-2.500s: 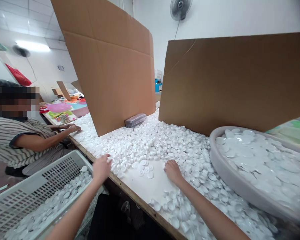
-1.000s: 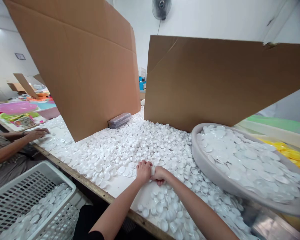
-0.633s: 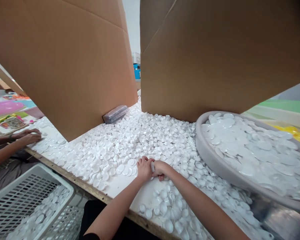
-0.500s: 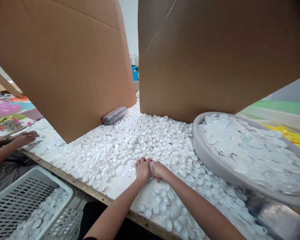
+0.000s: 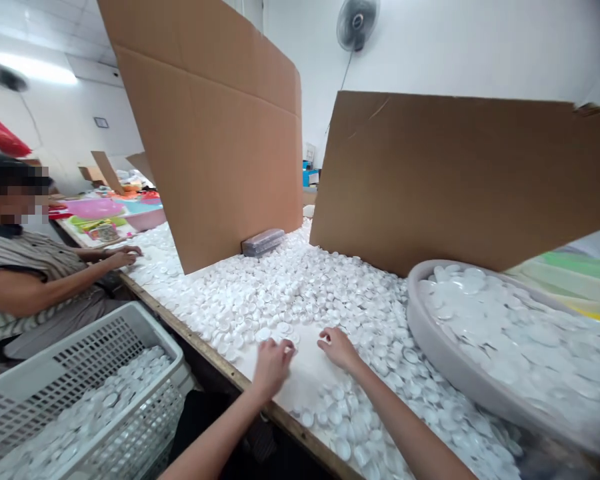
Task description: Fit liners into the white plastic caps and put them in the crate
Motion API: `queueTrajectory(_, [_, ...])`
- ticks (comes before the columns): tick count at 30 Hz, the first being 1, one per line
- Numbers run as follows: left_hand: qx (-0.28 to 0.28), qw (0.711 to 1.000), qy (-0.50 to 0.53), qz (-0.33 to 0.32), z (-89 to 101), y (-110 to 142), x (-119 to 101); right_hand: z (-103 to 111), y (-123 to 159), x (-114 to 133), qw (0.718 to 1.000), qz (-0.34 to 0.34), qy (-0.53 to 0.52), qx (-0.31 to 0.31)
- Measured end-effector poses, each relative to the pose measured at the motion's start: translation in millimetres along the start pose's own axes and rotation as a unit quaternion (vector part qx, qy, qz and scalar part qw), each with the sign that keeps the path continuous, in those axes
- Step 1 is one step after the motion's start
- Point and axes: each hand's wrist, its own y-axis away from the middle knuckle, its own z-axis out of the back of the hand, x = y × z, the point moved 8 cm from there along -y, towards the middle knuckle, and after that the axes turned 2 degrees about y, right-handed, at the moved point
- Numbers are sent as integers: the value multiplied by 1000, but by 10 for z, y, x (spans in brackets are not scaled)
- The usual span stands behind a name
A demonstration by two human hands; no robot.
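Small round white plastic pieces (image 5: 330,293), like shallow caps, lie in a broad heap across the table. My left hand (image 5: 274,367) hovers over a bare white patch of tabletop (image 5: 307,363) near the front edge, its fingers loosely bent and apart, a little blurred; no piece shows in it. Across that patch, my right hand (image 5: 339,348) is beside the heap with curved fingers spread and nothing visible between them. A few flatter white discs (image 5: 280,331) rest just beyond my left hand. More loose pieces (image 5: 347,420) lie below my right forearm.
Two cardboard panels (image 5: 230,147) (image 5: 455,180) stand behind the heap, with a plastic-wrapped block (image 5: 263,243) by the left one. A grey tub (image 5: 417,313) of white discs stands right. A white basket (image 5: 145,317) holds pieces at lower left. A co-worker (image 5: 45,280) sits left.
My hands, which were together around a small white piece, have separated, left hand moving left and nearer, right hand shifting right. The head view has tilted up, showing the co-worker and wall fan.
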Motion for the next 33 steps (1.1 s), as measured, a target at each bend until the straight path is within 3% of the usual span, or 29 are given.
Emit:
queueTrajectory(2, [-35,990,-79,115,559,114,688,65,-13,-62,995,-4,50,-83])
queueTrajectory(4, [-127,939,-174,267,1237,280,1383,22,-36,-118,989,-4,106,-106])
queueTrajectory(6, [-199,874,-240,373,1707,443,1807,-59,-80,-148,983,4,156,-97])
queueTrajectory(7, [-205,862,-252,389,1786,462,1895,-96,-104,-147,981,12,173,-91])
queueTrajectory(9, [-151,899,-232,339,1604,336,1847,-139,-148,-118,977,27,193,-88])
queueTrajectory(12, [-4,974,-139,181,813,33,1372,-125,-175,-42,973,36,201,-104])
queueTrajectory(15, [38,986,-107,121,163,-140,944,-92,-139,5,973,29,199,-111])
queueTrajectory(18, [21,987,-128,97,-178,-198,725,-94,-54,6,980,29,167,-107])
queueTrajectory(22, [19,986,-142,84,-358,-145,668,-183,23,-45,985,27,144,-93])
queueTrajectory(26, [17,986,-148,70,-364,-87,643,-271,1,-94,982,7,169,-83])
queueTrajectory(33, [-8,990,-133,43,-338,-93,566,-101,10,25,983,27,117,-139])
